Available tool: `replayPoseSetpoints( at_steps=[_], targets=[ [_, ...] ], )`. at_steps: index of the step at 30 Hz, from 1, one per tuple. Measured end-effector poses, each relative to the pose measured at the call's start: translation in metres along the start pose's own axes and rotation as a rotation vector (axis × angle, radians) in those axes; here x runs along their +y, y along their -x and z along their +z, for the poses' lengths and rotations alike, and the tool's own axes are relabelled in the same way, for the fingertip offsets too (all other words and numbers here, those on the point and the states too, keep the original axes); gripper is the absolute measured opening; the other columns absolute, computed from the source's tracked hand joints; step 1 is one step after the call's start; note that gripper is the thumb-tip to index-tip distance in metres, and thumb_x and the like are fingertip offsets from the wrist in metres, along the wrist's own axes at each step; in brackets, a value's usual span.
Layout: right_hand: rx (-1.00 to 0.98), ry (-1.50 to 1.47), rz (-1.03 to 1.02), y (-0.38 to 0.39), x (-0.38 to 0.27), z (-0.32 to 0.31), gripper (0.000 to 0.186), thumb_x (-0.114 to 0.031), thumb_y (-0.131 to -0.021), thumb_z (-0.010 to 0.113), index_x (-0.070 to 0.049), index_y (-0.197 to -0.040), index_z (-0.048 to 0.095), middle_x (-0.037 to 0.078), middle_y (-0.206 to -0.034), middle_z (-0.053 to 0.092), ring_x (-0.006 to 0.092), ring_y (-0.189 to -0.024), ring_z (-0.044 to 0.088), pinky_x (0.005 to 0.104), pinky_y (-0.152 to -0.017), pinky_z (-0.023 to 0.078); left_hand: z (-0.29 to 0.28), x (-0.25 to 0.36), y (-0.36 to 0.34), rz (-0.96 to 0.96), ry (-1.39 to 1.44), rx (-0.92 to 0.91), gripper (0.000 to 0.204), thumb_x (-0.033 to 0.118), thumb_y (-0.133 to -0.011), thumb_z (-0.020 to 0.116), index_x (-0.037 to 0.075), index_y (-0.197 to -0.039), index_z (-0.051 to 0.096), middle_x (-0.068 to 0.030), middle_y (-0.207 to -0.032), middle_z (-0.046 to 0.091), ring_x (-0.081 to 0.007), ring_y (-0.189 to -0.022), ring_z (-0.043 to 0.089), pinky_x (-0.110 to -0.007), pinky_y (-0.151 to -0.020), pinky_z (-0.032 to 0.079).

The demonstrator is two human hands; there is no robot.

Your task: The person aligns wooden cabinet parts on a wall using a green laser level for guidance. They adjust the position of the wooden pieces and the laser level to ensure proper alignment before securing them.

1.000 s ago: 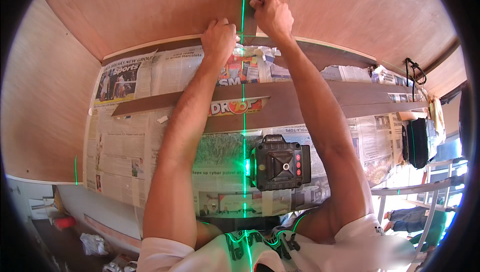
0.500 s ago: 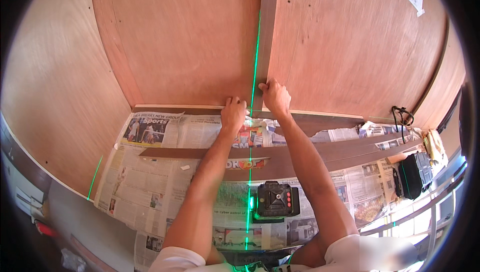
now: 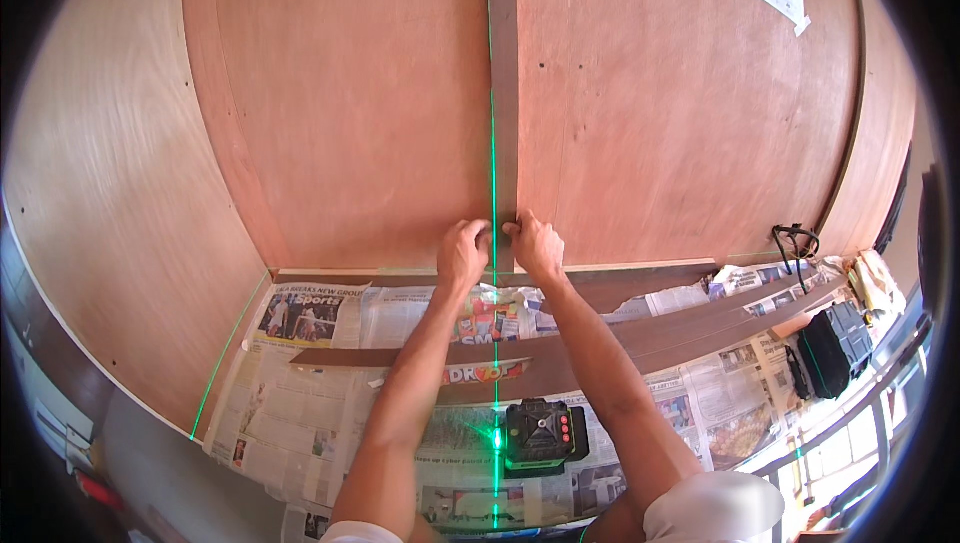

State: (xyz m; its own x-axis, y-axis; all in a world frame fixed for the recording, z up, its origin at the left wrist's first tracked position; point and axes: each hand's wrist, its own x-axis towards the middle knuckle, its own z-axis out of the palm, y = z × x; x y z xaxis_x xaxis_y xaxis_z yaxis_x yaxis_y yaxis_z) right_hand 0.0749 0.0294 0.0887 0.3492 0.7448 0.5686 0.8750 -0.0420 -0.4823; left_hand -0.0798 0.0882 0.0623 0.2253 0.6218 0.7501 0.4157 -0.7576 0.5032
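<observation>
The curled fingers of my left hand point(image 3: 464, 259) and right hand point(image 3: 538, 249) flank a brown strip point(image 3: 504, 83) rising upright between them, green laser line point(image 3: 493, 173) near its left edge, right thumb nearer; I cannot tell whether they clamp it.

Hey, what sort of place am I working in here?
Probably a carpentry or interior fit-out site: there are bare wooden panels, protective newspaper sheets and a laser level.

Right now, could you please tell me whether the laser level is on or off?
On: the laser level glows green, and its green line runs along the strip.
</observation>
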Motion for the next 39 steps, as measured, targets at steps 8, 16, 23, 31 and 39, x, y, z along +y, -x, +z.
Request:
replayPoseSetpoints(
  at_steps=[8,16,23,31,39],
  targets=[
    [-0.07,-0.019,-0.016,0.001,0.008,0.002,0.031,-0.037,-0.1,0.064,-0.011,-0.115,0.056,0.026,-0.089,0.074,0.0488,-0.085,0.073,0.0623,-0.071,0.055,-0.021,0.1,-0.085,0.185,-0.028,0.248,0.066,0.026,-0.087,0.085,0.001,-0.138,0.053,-0.0174,-0.116,0.065,-0.0304,-0.101,0.066,-0.043,-0.085,0.056],
    [-0.1,-0.027,-0.07,-0.007,0.017,0.005,0.033,-0.037,-0.101,0.062,-0.01,-0.117,0.052,0.026,-0.088,0.074,0.0492,-0.085,0.073,0.0627,-0.072,0.055,0.004,0.117,-0.111,0.022,-0.077,0.389,0.072,0.034,-0.074,0.094,-0.003,-0.116,0.049,-0.0223,-0.112,0.054,-0.0382,-0.106,0.056,-0.049,-0.093,0.047],
    [-0.146,0.001,-0.068,-0.006,0.009,-0.001,0.034,-0.036,-0.101,0.061,-0.009,-0.118,0.05,0.027,-0.089,0.074,0.0498,-0.085,0.072,0.0624,-0.073,0.055,0.009,0.093,-0.109,0.051,-0.154,0.361,0.061,0.028,-0.078,0.091,-0.001,-0.11,0.047,-0.026,-0.11,0.053,-0.0439,-0.105,0.055,-0.055,-0.091,0.046],
    [-0.117,-0.056,-0.108,-0.009,0.02,0.008,0.031,-0.032,-0.102,0.061,-0.008,-0.116,0.048,0.03,-0.086,0.072,0.0521,-0.084,0.071,0.0637,-0.073,0.054,0.008,0.101,-0.109,0.065,-0.199,0.312,0.059,0.028,-0.082,0.087,-0.003,-0.115,0.048,-0.0281,-0.111,0.054,-0.0466,-0.103,0.056,-0.057,-0.088,0.049],
    [-0.122,-0.061,-0.112,-0.008,0.017,0.005,0.03,-0.032,-0.102,0.061,-0.007,-0.115,0.048,0.03,-0.084,0.072,0.0524,-0.083,0.071,0.0645,-0.071,0.053,0.009,0.099,-0.108,0.037,-0.179,0.298,0.058,0.027,-0.083,0.087,-0.002,-0.115,0.048,-0.0268,-0.111,0.054,-0.0451,-0.102,0.056,-0.057,-0.085,0.05]
  ],
)
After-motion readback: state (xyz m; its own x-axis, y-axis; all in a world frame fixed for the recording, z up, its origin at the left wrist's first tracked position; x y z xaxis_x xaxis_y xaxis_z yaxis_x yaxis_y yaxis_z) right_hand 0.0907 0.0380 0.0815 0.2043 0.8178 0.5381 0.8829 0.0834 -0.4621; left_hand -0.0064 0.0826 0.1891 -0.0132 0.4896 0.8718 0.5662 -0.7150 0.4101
